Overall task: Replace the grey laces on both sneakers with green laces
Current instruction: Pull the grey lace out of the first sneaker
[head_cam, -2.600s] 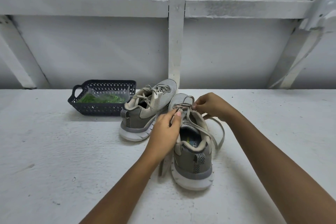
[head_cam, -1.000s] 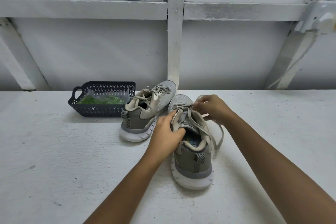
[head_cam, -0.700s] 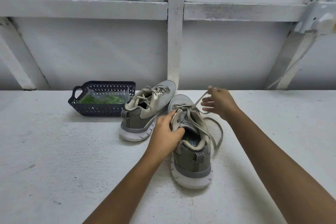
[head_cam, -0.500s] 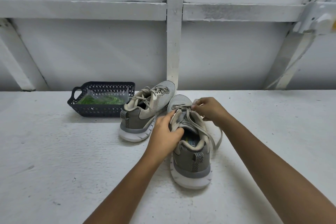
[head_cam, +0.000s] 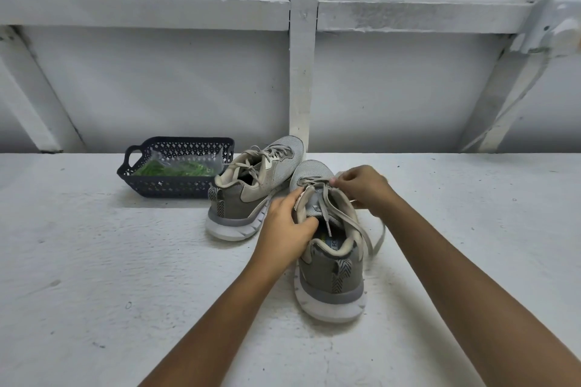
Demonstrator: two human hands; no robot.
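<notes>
While the near sneaker (head_cam: 330, 273) is gripped by the left hand (head_cam: 284, 223), its grey lace (head_cam: 356, 225) is pinched at the toe-end eyelets by the right hand (head_cam: 361, 188) — the loose length is laid heelward; green laces (head_cam: 176, 169) are left in the basket (head_cam: 169, 188).

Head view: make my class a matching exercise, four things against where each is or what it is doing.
Column 1:
1 left hand
2 right hand
3 green laces
4 far sneaker

Column 2:
A laced in grey, untouched
B pinches the grey lace by the near sneaker's toe
C lie bagged in the dark basket
D grips the near sneaker's side

Pairs: 1-D, 2-B, 3-C, 4-A
</notes>
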